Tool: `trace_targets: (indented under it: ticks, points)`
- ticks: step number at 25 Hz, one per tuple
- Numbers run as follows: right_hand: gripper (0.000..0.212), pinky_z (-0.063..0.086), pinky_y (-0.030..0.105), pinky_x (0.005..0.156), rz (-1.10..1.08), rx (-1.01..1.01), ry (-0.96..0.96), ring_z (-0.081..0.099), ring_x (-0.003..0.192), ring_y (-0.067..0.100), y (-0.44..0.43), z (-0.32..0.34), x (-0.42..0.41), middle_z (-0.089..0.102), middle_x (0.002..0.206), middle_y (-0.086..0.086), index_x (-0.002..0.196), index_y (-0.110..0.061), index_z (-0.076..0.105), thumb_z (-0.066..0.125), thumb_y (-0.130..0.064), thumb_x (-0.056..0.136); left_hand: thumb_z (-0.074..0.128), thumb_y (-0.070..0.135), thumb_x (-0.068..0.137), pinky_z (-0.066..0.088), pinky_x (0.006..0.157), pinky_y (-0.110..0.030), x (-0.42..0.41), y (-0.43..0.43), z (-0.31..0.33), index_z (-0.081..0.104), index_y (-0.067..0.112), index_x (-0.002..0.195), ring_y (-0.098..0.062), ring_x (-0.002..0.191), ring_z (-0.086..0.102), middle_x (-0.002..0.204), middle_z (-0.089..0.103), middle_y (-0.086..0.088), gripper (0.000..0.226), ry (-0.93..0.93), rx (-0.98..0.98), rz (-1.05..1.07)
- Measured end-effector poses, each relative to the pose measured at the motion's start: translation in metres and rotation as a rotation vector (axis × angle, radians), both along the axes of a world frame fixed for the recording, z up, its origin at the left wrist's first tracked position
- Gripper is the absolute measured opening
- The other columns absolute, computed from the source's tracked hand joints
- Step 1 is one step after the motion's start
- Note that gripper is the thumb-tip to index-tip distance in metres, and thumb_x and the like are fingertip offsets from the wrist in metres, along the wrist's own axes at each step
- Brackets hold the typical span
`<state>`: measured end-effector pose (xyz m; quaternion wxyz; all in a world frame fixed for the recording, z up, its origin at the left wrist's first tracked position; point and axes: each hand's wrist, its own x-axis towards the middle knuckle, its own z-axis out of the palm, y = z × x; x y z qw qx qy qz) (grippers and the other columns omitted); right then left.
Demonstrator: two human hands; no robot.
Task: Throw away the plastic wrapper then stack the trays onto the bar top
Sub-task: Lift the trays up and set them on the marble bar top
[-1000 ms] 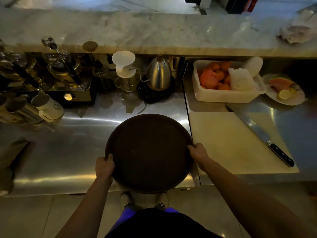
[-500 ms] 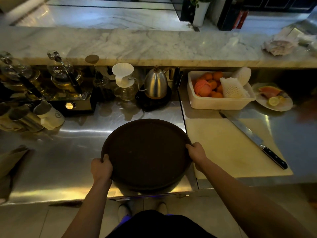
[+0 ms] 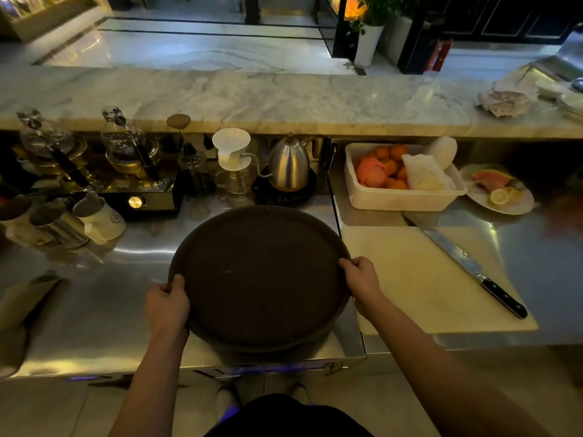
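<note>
Bench: steel bench [image 3: 94, 310], marble bar top [image 3: 252, 99] behind the kettle [image 3: 288, 164].
Trays: dark round trays [image 3: 262, 275], held in front of kettle.
Fingers: left hand [image 3: 167, 305] and right hand [image 3: 362, 279] curled on opposite rims.
Risk: lifting over could clip kettle, or trays slip.
</note>
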<state>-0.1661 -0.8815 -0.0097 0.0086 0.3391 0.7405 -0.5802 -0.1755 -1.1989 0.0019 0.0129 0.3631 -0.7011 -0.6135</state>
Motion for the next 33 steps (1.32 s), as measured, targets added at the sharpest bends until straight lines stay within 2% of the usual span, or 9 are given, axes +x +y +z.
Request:
trace_targets:
  ticks: [7,10,14,19,22,26,29,31,33]
  points:
    - [0.020,0.050,0.041,0.071,-0.048,-0.034,0.126,0.060,0.085,0.028,-0.029,0.057,0.002,0.060,0.089,0.015,0.093,-0.005,0.057,0.055,-0.024,0.092,0.053,0.029,0.097,0.049,0.093,-0.048,0.007,-0.026,0.064,0.057,0.010,0.118,-0.027,0.104,0.058,0.106,0.060,-0.009,0.029,0.107,0.058,0.048]
    - [0.016,0.054,0.049,0.085,-0.092,-0.045,0.180,0.064,0.093,0.031,-0.050,0.092,0.003,0.065,0.096,0.018,0.092,-0.007,0.059,0.057,-0.023,0.091,0.053,0.029,0.096,0.050,0.095,-0.050,0.012,-0.050,0.088,0.057,0.014,0.117,-0.027,0.108,0.061,0.113,0.063,-0.009,0.026,0.160,0.085,0.031]
    - [0.023,0.051,0.055,0.092,-0.081,-0.044,0.262,0.064,0.100,0.035,-0.111,0.135,0.007,0.064,0.105,0.022,0.102,-0.005,0.060,0.058,-0.024,0.090,0.052,0.024,0.097,0.048,0.065,-0.031,0.019,-0.109,0.125,0.061,0.009,0.101,-0.022,0.083,0.063,0.090,0.064,-0.008,0.018,0.228,0.051,0.020]
    - [0.021,0.051,0.053,0.092,-0.075,-0.045,0.334,0.064,0.101,0.034,-0.220,0.180,0.014,0.065,0.105,0.020,0.101,-0.003,0.063,0.057,-0.021,0.091,0.055,0.026,0.093,0.046,0.064,-0.034,0.029,-0.212,0.168,0.062,0.005,0.097,-0.030,0.079,0.063,0.083,0.064,-0.014,0.023,0.300,-0.032,0.002]
    - [0.011,0.053,0.050,0.090,-0.026,-0.066,0.370,0.065,0.097,0.031,-0.290,0.202,0.013,0.066,0.101,0.016,0.089,-0.012,0.063,0.057,-0.021,0.091,0.058,0.034,0.082,0.053,0.074,-0.047,0.036,-0.283,0.187,0.062,0.006,0.098,-0.037,0.088,0.066,0.092,0.067,-0.021,0.033,0.341,-0.032,0.068]
    - [0.020,0.052,0.048,0.090,0.034,-0.082,0.387,0.064,0.101,0.030,-0.362,0.226,0.002,0.067,0.105,0.015,0.104,-0.007,0.063,0.055,-0.021,0.093,0.054,0.026,0.093,0.044,0.063,-0.031,0.041,-0.351,0.212,0.055,0.017,0.100,-0.014,0.076,0.054,0.083,0.055,0.001,0.011,0.380,-0.077,0.119]
    - [0.021,0.051,0.051,0.092,0.059,-0.073,0.392,0.064,0.100,0.031,-0.397,0.237,-0.018,0.067,0.102,0.016,0.104,-0.003,0.063,0.055,-0.020,0.093,0.053,0.025,0.094,0.048,0.076,-0.039,0.035,-0.384,0.227,0.056,0.024,0.095,-0.019,0.085,0.056,0.088,0.055,0.000,0.004,0.412,-0.106,0.126]
    - [0.022,0.052,0.047,0.090,0.079,-0.080,0.396,0.063,0.096,0.029,-0.413,0.245,-0.037,0.066,0.099,0.014,0.105,-0.001,0.062,0.056,-0.018,0.093,0.052,0.025,0.095,0.043,0.067,-0.034,0.022,-0.401,0.234,0.058,0.015,0.105,-0.019,0.083,0.056,0.089,0.057,-0.004,0.016,0.390,-0.161,0.129]
    - [0.024,0.053,0.043,0.084,0.101,-0.081,0.407,0.063,0.092,0.027,-0.422,0.251,-0.060,0.066,0.096,0.014,0.106,0.000,0.061,0.057,-0.019,0.092,0.052,0.024,0.095,0.038,0.060,-0.033,0.007,-0.413,0.240,0.056,0.012,0.097,-0.019,0.077,0.053,0.082,0.054,-0.004,0.013,0.369,-0.183,0.147]
